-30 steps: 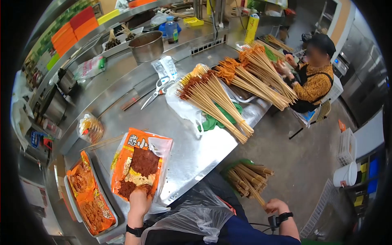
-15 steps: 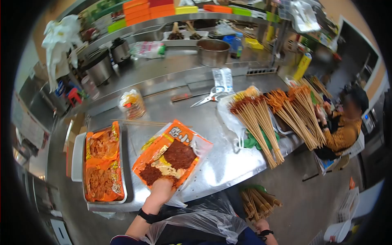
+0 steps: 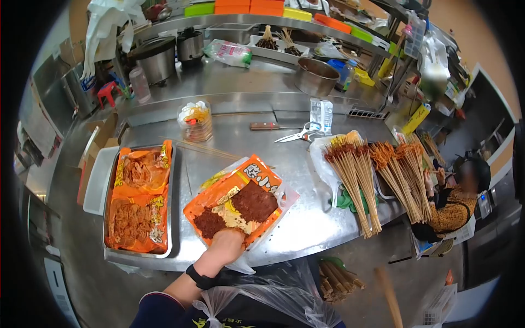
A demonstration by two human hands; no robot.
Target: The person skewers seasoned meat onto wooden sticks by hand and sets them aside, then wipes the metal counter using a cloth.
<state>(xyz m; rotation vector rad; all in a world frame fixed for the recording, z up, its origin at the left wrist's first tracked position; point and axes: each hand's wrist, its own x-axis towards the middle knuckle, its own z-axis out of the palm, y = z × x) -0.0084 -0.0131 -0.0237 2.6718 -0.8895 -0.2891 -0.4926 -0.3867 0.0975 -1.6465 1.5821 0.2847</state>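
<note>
My left hand (image 3: 227, 247), with a black band on its wrist, is closed at the lower edge of an orange package (image 3: 252, 170). What its curled fingers hold is hidden. Dark red seasoning (image 3: 255, 202) and a pale crumbly heap (image 3: 232, 216) lie on the package. My right hand is out of the frame. A blurred tan elongated shape (image 3: 389, 298) shows at the lower right; I cannot make out what it is. Left of the package, a metal tray (image 3: 171, 218) holds two orange packs (image 3: 131, 221) of shredded food.
Scissors (image 3: 301, 134), a brown-handled knife (image 3: 265, 126) and a plastic jar (image 3: 196, 123) lie farther back. Bundles of food-tipped skewers (image 3: 350, 175) are at the right, near a seated person (image 3: 456, 205). More sticks (image 3: 339, 280) are below the table edge. A pot (image 3: 317, 79) stands behind.
The view has shifted, so the table items appear moved. My right hand, seen before at the bottom near the lower sticks, has left the frame. A blurred tan shape has appeared there.
</note>
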